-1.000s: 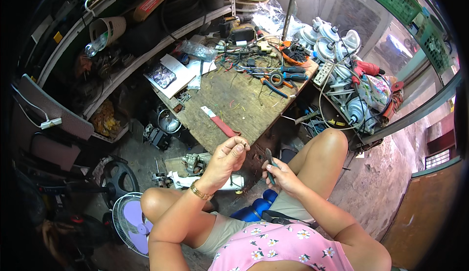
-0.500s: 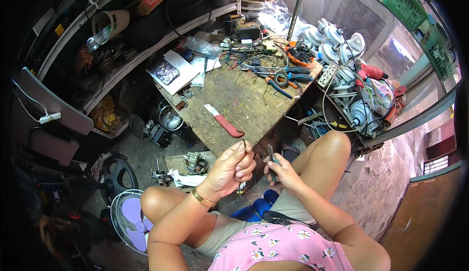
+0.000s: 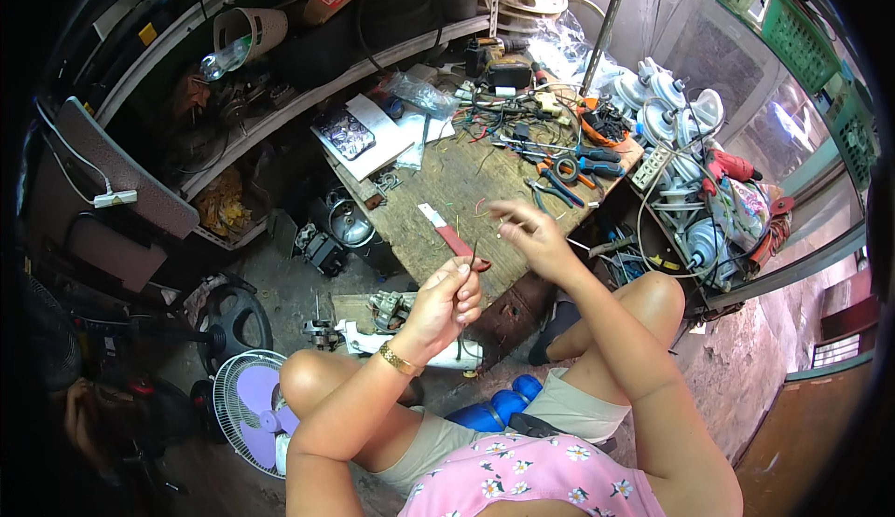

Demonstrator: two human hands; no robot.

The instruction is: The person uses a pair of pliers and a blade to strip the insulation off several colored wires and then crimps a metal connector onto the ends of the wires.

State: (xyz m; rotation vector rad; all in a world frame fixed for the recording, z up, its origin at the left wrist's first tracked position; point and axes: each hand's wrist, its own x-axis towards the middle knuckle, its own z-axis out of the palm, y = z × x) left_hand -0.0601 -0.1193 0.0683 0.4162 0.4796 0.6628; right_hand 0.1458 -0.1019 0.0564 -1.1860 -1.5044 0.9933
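Note:
My left hand (image 3: 449, 295) is closed in front of the table's near corner, pinching a thin dark wire (image 3: 475, 237) whose end sticks up above the fingers. Hovering over the tabletop, my right hand (image 3: 533, 237) has its fingers apart and holds nothing. Between the hands and the middle of the wooden table (image 3: 419, 186) lies a knife (image 3: 451, 235) with a red-wrapped handle and a short pale blade. Pliers (image 3: 557, 191) with blue handles rest on the right part of the tabletop, beside a roll of dark tape (image 3: 566, 169).
Screwdrivers (image 3: 597, 155), tangled wires and an orange-and-black coil (image 3: 601, 124) crowd the table's far right. White papers (image 3: 359, 158) lie at its left. White fan parts (image 3: 662, 116) are piled to the right. A purple-bladed fan (image 3: 256, 410) stands on the floor at left.
My right hand has let go of the pliers, which now lie on the table, and has moved up over the tabletop. My left hand still pinches the wire. The view has shifted slightly.

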